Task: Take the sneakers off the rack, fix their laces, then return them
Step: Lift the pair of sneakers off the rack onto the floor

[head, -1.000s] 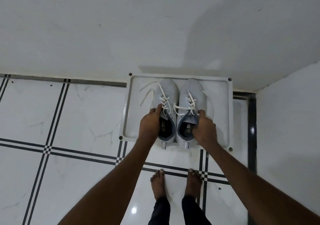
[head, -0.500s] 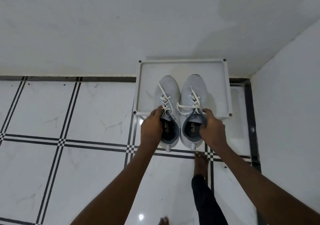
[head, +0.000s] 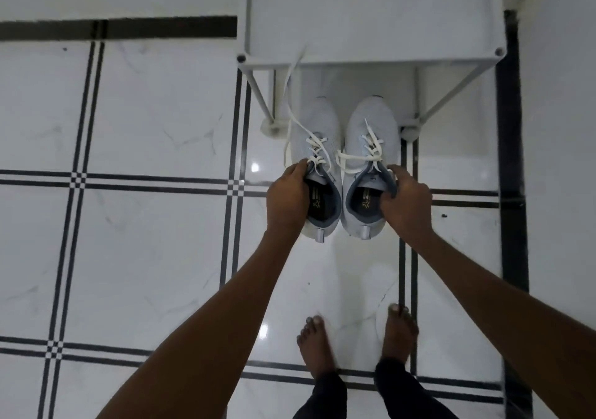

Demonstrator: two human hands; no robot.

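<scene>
Two pale grey sneakers with loose white laces are side by side, toes pointing away from me, in front of the white rack. My left hand grips the collar of the left sneaker. My right hand grips the collar of the right sneaker. A long lace end from the left sneaker trails up over the rack's front edge. Both sneakers are off the top shelf, over the floor; I cannot tell if they touch it.
The rack's slanted white legs stand on round feet on either side of the sneakers' toes. White marble floor tiles with black lines spread to the left. A white wall closes the right side. My bare feet stand below.
Both sneakers have come off the rack's top shelf toward me and down, each still held by a hand. My view has tilted downward and my feet have stepped back.
</scene>
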